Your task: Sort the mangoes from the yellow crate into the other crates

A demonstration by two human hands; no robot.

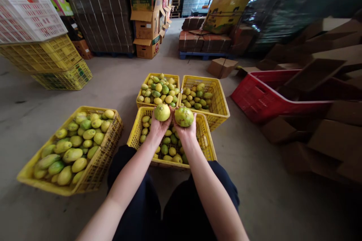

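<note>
My left hand (158,130) is closed around a smooth yellow-green lemon (162,112). Beside it, my right hand (186,131) grips a greener, lumpy-looking lemon (184,116) with blotches on its skin. Both hands are side by side, palms up, above a yellow plastic crate (209,141) that stands between my knees. Several green and yellow lemons (166,150) lie in that crate, partly hidden by my forearms. Directly behind it are a fuller yellow crate (138,99) on the left and a partly filled yellow crate (222,99) on the right, both with lemons.
A yellow crate (109,150) heaped with lemons stands on the floor to my left. To my right are a red crate (249,98) and a pile of cardboard boxes (333,139). Stacked crates (42,54), cartons (145,30) and a loaded blue pallet (195,55) stand farther back.
</note>
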